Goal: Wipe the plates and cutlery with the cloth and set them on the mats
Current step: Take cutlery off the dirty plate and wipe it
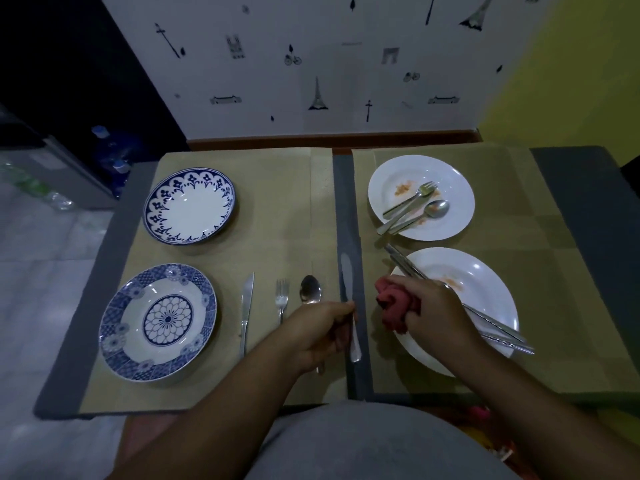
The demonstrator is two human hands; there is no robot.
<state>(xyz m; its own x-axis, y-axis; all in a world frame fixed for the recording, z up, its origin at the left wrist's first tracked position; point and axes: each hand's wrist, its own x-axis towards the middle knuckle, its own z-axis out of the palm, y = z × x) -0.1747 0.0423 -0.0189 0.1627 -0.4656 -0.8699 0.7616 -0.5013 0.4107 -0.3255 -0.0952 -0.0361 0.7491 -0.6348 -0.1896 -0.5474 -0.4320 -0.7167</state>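
Only the head view to go on, so here's where you're at. Use the grey strip (343,202) of tabletop down the middle as your marker.

Your left hand (322,327) is curled round the handle of a knife (347,282), holding it right over that strip, blade pointing away from you. Your right hand (429,306) sits just right of the strip, fist bunched round the red cloth (394,303). The cloth is near the knife but not touching it, as far as I can see.

Left of the strip looks done. The left mat (277,209) carries the scalloped blue plate (189,209) at the far end and the mosaic blue plate (157,320) nearer you. Between that plate and the strip sit a second knife (247,306), a fork (282,299) and a spoon (310,289) in a row, all clean-looking.

Right of the strip is the backlog. On the right mat (519,237), the far white plate (460,188) has orange smears plus a dirty fork (420,194) and dirty spoon (434,207). The near white plate (485,282), partly under your right hand, has smears and long cutlery pieces (498,325) across it.

I'd call it roughly halfway.
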